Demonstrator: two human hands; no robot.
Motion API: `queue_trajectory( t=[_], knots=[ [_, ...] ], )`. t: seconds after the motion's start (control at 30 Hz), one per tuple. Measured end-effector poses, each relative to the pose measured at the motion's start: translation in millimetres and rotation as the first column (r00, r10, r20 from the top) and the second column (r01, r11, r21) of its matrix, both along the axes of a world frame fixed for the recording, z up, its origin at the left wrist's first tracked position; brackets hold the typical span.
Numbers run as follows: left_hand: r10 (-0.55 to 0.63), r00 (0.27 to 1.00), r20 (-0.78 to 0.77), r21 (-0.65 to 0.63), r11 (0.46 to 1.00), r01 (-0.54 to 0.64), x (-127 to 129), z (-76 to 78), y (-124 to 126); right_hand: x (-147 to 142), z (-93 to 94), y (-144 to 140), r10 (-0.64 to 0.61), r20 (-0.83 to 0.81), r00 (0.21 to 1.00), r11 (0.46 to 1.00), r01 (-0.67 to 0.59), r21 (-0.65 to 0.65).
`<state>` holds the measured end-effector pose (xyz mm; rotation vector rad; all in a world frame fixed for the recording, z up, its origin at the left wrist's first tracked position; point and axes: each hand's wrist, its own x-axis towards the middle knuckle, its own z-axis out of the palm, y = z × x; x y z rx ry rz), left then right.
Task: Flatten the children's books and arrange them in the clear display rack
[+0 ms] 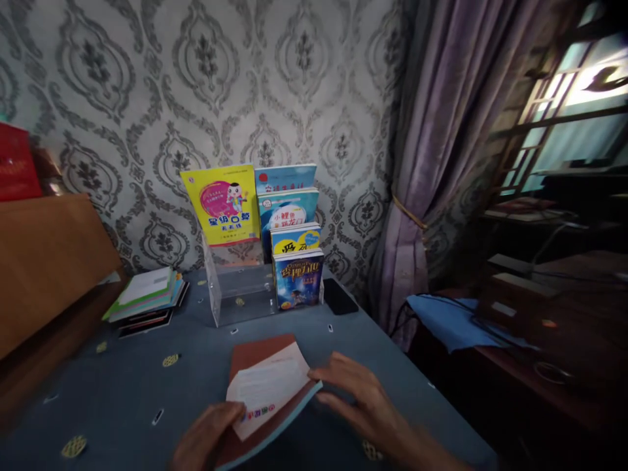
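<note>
Here the blue-clothed table (122, 386) has open cloth between its clear rack of upright books (275, 248) and the near edge, where a brown-covered booklet (267, 386) lies. The left hand (209, 438) pinches its lower corner, seemingly steadying it. The right hand (366, 402), fingers loosely spread, touches its right edge.

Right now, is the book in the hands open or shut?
Open: the book has a white page lifted off its reddish cover, left hand at the bottom edge, right hand at the right side.
</note>
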<state>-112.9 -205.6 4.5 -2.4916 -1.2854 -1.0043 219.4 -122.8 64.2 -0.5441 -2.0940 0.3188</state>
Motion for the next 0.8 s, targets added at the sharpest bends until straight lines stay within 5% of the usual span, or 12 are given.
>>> queue_trajectory(
  t=[0.2,0.3,0.4,0.63,0.8],
  knots=[
    [0.012,0.931,0.365,-0.182,0.982,0.059,5,17.9,61,-24,-13.6,43,-0.093,-0.06,0.994,0.976,0.079,-0.202],
    [0.145,0.809,0.57,-0.221,0.975,-0.018,18,18.8,87,-41,-24.4,64,-0.149,-0.08,0.986,0.955,0.123,-0.27],
    [0.204,0.688,0.696,-0.303,0.953,0.024,27,13.5,108,-54,-31.5,80,-0.187,-0.104,0.977,0.929,0.141,-0.343],
    [0.448,0.44,0.778,-0.47,0.88,-0.067,36,-7.2,140,-74,-47.3,96,-0.273,-0.186,0.944,0.877,0.164,-0.452],
    [0.397,0.484,0.78,-0.458,0.889,0.01,39,-9.5,142,-77,-67.3,98,-0.301,-0.169,0.939,0.844,0.179,-0.506]
  ],
)
